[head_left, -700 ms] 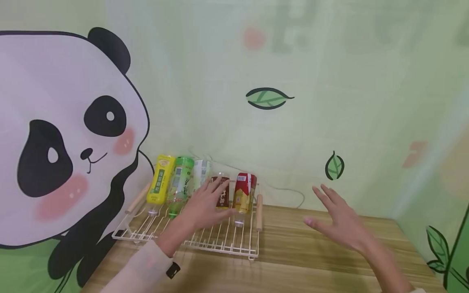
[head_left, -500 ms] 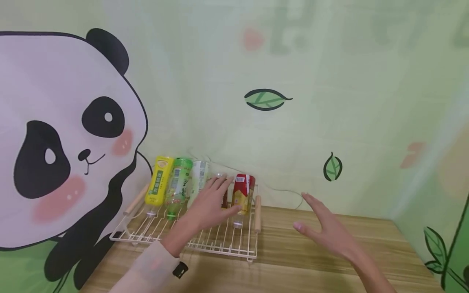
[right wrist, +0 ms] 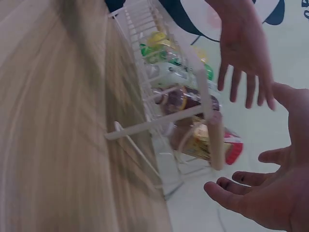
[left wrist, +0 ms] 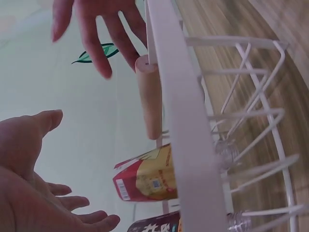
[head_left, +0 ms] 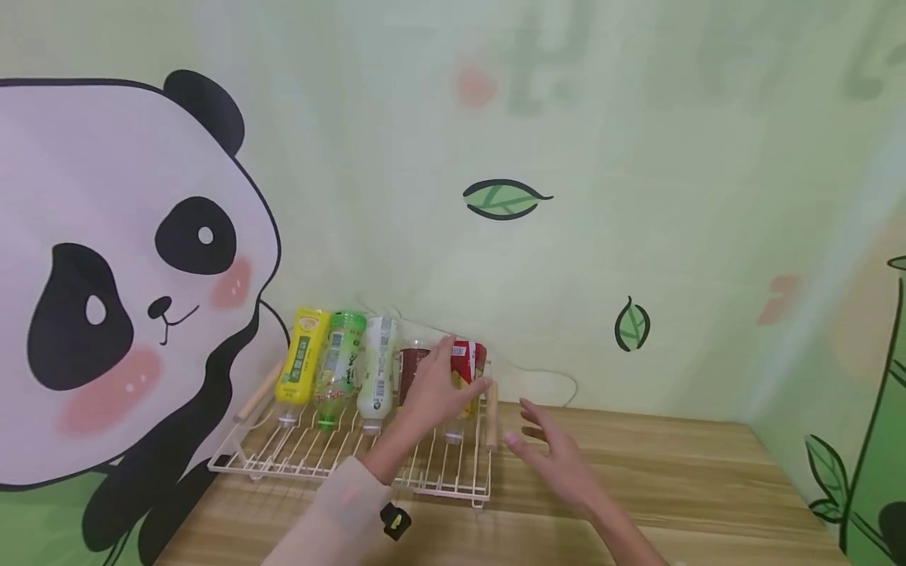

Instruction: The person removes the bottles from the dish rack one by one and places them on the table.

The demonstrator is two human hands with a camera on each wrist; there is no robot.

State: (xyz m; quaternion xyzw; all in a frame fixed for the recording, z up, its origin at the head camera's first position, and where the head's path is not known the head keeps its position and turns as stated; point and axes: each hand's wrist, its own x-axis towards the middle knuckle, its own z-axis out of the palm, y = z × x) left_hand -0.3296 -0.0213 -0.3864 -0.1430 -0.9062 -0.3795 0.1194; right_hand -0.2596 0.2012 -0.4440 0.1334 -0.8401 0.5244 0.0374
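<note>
- Wide: the left hand (head_left: 435, 388), with fingers extended and thumb held apart, above the wire rack (left wrist: 186, 121) and between the viewer and its nearest bottles.
- Wide as well: the right hand (head_left: 556, 461), with fingers slightly bent and thumb apart, in the air just outside the right wooden handle (head_left: 491, 417).
- Just beyond the left hand and partly covered by it in the head view: the red-and-gold bottle (left wrist: 148, 178), in the rack, a gap showing between it and the fingers from the left wrist view.
- Left of that, also partly behind the left hand: a dark brown bottle (head_left: 412, 369).
- Farther left of the left hand, in order: a white bottle (head_left: 378, 369), a green bottle (head_left: 341, 365), a yellow bottle (head_left: 302, 358).
- All five tilted in a row, capped ends low and toward the person.
- At the far left from both hands: another wooden handle (head_left: 258, 393).
- Under both hands and the rack: a wood-grain surface (head_left: 665, 472).
- Below the left hand: a pale sleeve (head_left: 354, 499), with a small black object (head_left: 395, 521) beside its cuff.
- Beyond both hands: a pale green backdrop (head_left: 694, 196) with a panda (head_left: 205, 149) and leaves.
</note>
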